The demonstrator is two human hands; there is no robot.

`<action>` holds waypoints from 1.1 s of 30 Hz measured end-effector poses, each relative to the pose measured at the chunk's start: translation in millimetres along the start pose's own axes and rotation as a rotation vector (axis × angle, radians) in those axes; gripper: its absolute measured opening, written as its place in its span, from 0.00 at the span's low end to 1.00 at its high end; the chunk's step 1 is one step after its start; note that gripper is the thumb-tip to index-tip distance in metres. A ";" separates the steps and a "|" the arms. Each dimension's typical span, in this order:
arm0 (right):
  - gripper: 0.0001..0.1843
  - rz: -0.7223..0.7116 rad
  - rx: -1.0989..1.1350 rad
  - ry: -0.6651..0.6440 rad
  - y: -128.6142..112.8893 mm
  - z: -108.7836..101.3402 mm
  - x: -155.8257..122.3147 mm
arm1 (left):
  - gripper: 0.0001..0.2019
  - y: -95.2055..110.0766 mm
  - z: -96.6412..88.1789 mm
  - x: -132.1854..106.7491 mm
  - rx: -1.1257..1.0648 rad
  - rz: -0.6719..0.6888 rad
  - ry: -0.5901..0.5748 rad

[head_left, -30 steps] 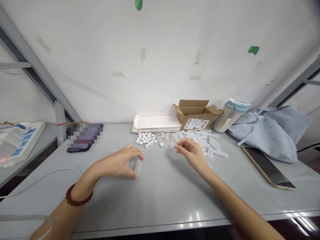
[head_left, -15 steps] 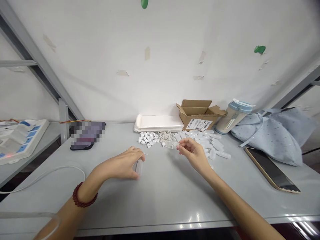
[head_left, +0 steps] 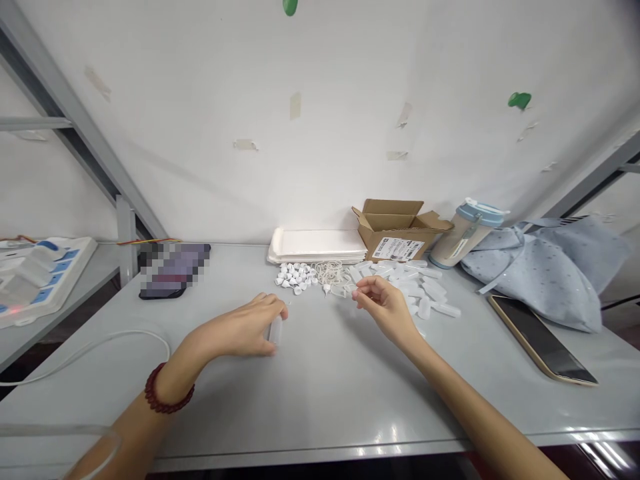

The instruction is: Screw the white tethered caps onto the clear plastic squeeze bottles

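Note:
My left hand (head_left: pixel 245 328) is closed around a small translucent plastic bottle (head_left: pixel 275 331), thumb at its near end and fingers at its far end, low over the table. My right hand (head_left: pixel 384 305) pinches thumb and forefinger together by the near edge of the piles; what the fingertips hold is too small to make out. Just left of them lie a tangle of thin white cord loops (head_left: pixel 331 272) and a heap of small white caps (head_left: pixel 295 277). One white cap (head_left: pixel 327 289) stands apart. Beyond my right hand spreads a pile of translucent plastic bottles (head_left: pixel 415 287).
Behind the piles are a stack of white trays (head_left: pixel 320 245) and an open cardboard box (head_left: pixel 400 233). To the right stand a blue-lidded drink bottle (head_left: pixel 467 233), a light blue bag (head_left: pixel 545 273) and a phone (head_left: pixel 543 340). At left lie a dark pixelated object (head_left: pixel 175 270) and a white cable (head_left: pixel 125 333).
My left hand has shifted very slightly left and up with the small bottle still in it. The right hand stays almost where it was, still pinched by the cord loops.

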State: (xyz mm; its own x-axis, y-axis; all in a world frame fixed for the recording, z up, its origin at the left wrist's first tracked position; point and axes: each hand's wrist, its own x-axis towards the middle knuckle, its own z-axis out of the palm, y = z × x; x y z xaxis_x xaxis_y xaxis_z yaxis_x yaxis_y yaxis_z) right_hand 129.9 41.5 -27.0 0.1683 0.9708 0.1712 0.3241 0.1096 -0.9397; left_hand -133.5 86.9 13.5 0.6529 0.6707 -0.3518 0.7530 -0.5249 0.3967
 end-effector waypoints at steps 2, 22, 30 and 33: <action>0.13 -0.009 -0.014 -0.007 1.9 0.7 0.3 | 0.22 0.0 -0.3 -0.2 -0.005 -0.004 -0.002; 0.13 -0.440 -0.728 -0.191 31.3 2.2 4.8 | 0.21 -2.6 -2.4 -0.5 -0.029 -0.018 -0.044; 0.13 -0.451 -0.697 -0.223 33.7 2.4 4.4 | 0.19 -3.5 -0.9 -0.4 -0.045 0.019 0.005; 0.12 -0.466 -0.698 -0.225 32.1 2.3 4.7 | 0.20 -4.6 -0.1 -0.2 -0.054 0.030 0.012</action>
State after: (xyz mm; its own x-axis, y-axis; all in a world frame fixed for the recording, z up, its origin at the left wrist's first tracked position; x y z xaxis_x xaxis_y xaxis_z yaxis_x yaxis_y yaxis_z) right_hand 138.9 50.1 -57.1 -0.2881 0.8868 0.3613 0.8232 0.4221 -0.3797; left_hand -137.1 89.3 11.8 0.6739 0.6616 -0.3288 0.7273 -0.5161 0.4524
